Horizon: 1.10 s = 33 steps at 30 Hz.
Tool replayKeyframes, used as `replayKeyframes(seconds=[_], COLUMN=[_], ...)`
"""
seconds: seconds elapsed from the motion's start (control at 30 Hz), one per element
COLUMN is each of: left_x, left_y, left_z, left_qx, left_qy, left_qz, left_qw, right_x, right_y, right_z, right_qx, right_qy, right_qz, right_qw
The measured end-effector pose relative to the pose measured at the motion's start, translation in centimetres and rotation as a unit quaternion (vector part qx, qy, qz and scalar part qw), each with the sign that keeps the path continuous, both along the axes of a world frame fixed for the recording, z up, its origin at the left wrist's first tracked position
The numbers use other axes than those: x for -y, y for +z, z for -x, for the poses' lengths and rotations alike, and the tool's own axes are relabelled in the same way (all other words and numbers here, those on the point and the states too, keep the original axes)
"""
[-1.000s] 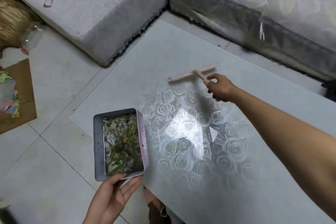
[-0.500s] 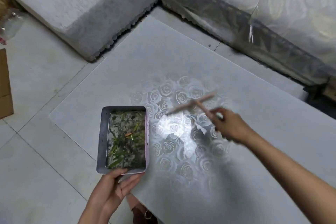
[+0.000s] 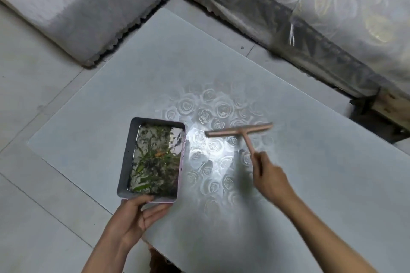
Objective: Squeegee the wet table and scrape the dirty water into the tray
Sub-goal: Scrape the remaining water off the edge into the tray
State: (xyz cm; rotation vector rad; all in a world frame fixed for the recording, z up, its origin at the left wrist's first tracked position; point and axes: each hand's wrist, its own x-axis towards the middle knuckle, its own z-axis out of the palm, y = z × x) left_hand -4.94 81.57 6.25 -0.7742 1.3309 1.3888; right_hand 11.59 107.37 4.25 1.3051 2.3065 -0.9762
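The fingers (image 3: 155,211) of the left hand (image 3: 133,217) are curling under the near end of the tray (image 3: 127,157) while the thumb is pressing down on its near rim, so the hand is pinching that short edge between them. The tray is sitting over the near-left part of the counter (image 3: 111,106), close to the counter's edge, long side pointing away from the person; whether its base is touching the surface cannot be told. It is holding murky water (image 3: 155,162) with green scraps and one small orange bit floating in it, and its outer right wall is showing pink. The right hand (image 3: 268,179) is wrapping its fingers (image 3: 258,163) round the lower end of the handle of the squeegee (image 3: 238,131), a pink T-shaped tool slightly blurred in the view. Its blade is lying crosswise on the counter just to the right of the tray's far corner, apart from the tray, over a shiny wet patch where a rose pattern is catching the light. A grey cushioned seat (image 3: 77,6) is standing beyond the counter on the tiled floor (image 3: 33,195).
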Motion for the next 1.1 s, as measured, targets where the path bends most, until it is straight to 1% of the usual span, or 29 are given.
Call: replayKeyframes(seconds=[0.07,0.13,0.17,0.3,0.37,0.43,0.5,0.6,0.7,0.8,0.87,0.97,1.03,1.1], left_x=[-0.6,-1.1,-1.4,-2.3,-2.7,-3.0,-3.2,-3.1,-3.2,-3.5,-3.7,-3.5,-3.1,-2.7], left_y=[0.3,0.7,0.9,1.3,1.1,0.9,0.7,0.6,0.8,0.9,1.2,1.4,1.2,0.9], left_z=[0.2,0.2,0.3,0.4,0.2,0.1,0.0,0.2,0.6,0.7,0.6,0.7,0.9,1.1], left_qx=[0.001,0.003,0.002,0.004,0.008,0.014,0.018,0.015,0.005,0.004,0.008,0.011,0.012,0.010], left_qy=[-0.015,-0.024,-0.031,-0.064,-0.074,-0.085,-0.098,-0.113,-0.133,-0.152,-0.168,-0.187,-0.198,-0.202], left_qz=[0.001,0.003,0.002,-0.002,0.000,-0.001,-0.004,-0.006,-0.005,-0.005,-0.007,-0.009,-0.004,-0.002], left_qw=[1.000,1.000,1.000,0.998,0.997,0.996,0.995,0.993,0.991,0.988,0.986,0.982,0.980,0.979], right_x=[2.1,0.9,-0.7,-10.7,-14.8,-16.0,-13.5,-4.6,4.8,8.5,7.0,1.2,-3.7,-7.1], right_y=[1.4,3.0,3.7,4.9,4.4,2.7,1.0,-0.6,0.1,1.9,3.5,5.1,4.9,3.6], right_z=[-2.2,-2.1,-1.4,3.0,5.0,5.2,3.7,-1.5,-6.6,-8.7,-8.2,-5.3,-2.4,-0.1], right_qx=[0.036,0.060,0.050,-0.044,-0.035,-0.003,0.013,-0.004,-0.001,0.024,0.035,0.015,0.013,0.021], right_qy=[0.025,0.035,0.021,-0.107,-0.159,-0.184,-0.185,-0.151,-0.141,-0.115,-0.112,-0.120,-0.141,-0.191], right_qz=[0.023,0.042,0.044,0.039,0.016,0.011,0.004,0.003,0.028,0.058,0.055,-0.013,-0.042,-0.030], right_qw=[0.999,0.997,0.998,0.993,0.987,0.983,0.983,0.989,0.990,0.991,0.992,0.993,0.989,0.981])
